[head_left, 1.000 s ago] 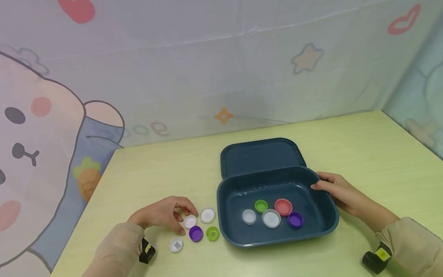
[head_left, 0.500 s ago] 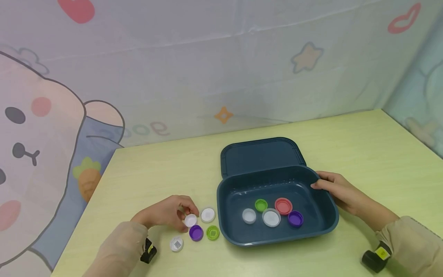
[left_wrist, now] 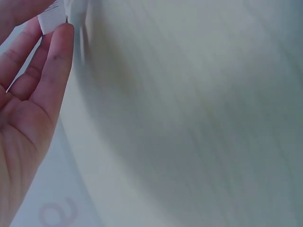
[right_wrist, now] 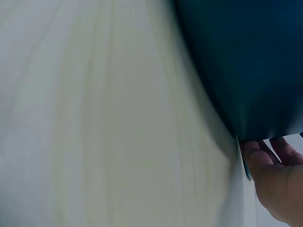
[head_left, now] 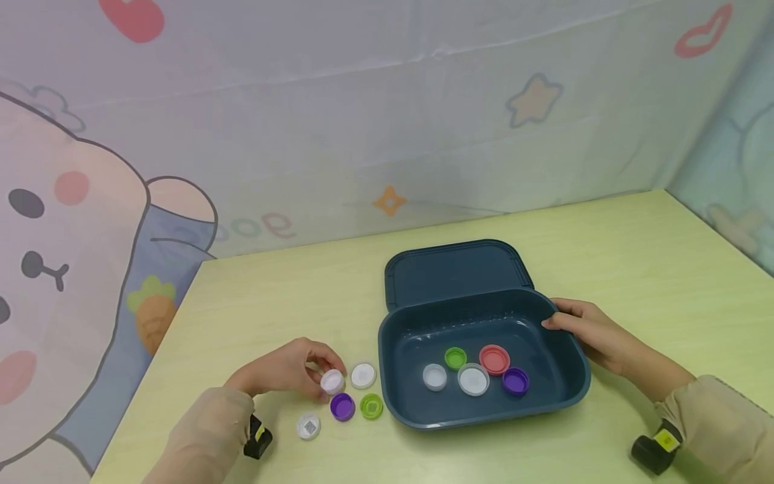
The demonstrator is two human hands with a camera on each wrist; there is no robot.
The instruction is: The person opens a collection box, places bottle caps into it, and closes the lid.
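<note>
My left hand (head_left: 289, 368) pinches a white bottle cap (head_left: 332, 381) between thumb and fingers at the left of the dark blue box. In the left wrist view the ridged side of the white cap (left_wrist: 52, 19) shows between the fingertips. Close by lie a purple cap (head_left: 342, 407), a green cap (head_left: 371, 406), another white cap (head_left: 363, 376) and a white cap with a printed square (head_left: 308, 426). My right hand (head_left: 595, 336) grips the right rim of the box (head_left: 484, 421), thumb over the edge; in the right wrist view its fingers are behind the box wall.
Inside the box lie a red cap (head_left: 494, 360), a green cap (head_left: 455, 358), a purple cap (head_left: 515, 382) and two whitish caps. The dark blue lid (head_left: 457, 274) lies behind the box on the table (head_left: 290, 296). A printed cloth (head_left: 326, 134) hangs behind.
The white cap at my left fingertips has been taken hold of and shifted up slightly, apart from the purple one. My right hand stays at the box rim.
</note>
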